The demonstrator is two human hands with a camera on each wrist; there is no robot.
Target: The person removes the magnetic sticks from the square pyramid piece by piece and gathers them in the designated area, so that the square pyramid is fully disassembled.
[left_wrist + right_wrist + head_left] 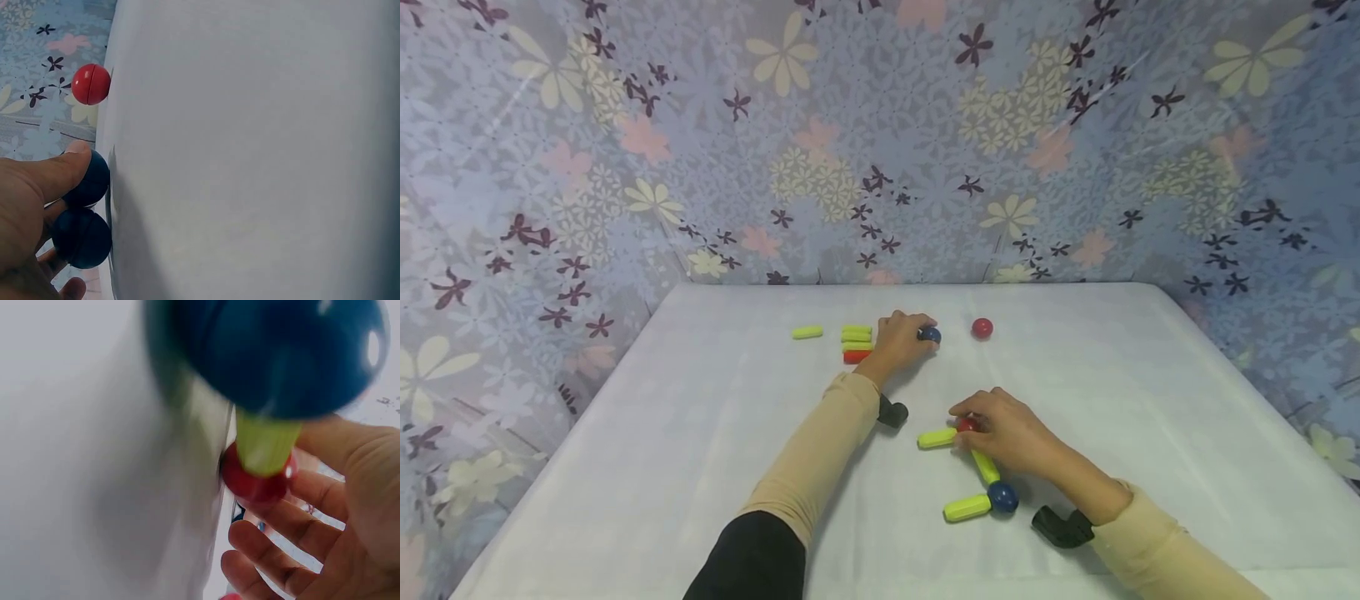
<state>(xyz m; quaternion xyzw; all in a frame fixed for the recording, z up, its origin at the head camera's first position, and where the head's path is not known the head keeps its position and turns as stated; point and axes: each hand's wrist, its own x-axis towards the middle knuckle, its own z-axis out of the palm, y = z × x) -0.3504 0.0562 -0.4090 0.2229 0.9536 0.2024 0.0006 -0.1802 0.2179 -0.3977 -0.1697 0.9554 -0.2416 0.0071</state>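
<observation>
My left hand (904,340) reaches to the far part of the table and pinches a blue ball (929,334) between thumb and fingers. In the left wrist view a second blue ball (82,238) sits right beside the pinched one. My right hand (1011,429) holds a red ball (259,478) between thumb and fingertips; its other fingers are spread. Yellow-green sticks run from this red ball, one (937,438) to the left and one (986,467) toward a nearer blue ball (1003,497). Another yellow-green stick (967,507) points left from that blue ball.
Beyond the left forearm lie several yellow-green sticks (857,335), a red stick (856,357) and a lone yellow-green stick (807,332). A loose red ball (982,328) rests at the back. Flowered cloth (880,142) rises behind the white-covered table (647,467).
</observation>
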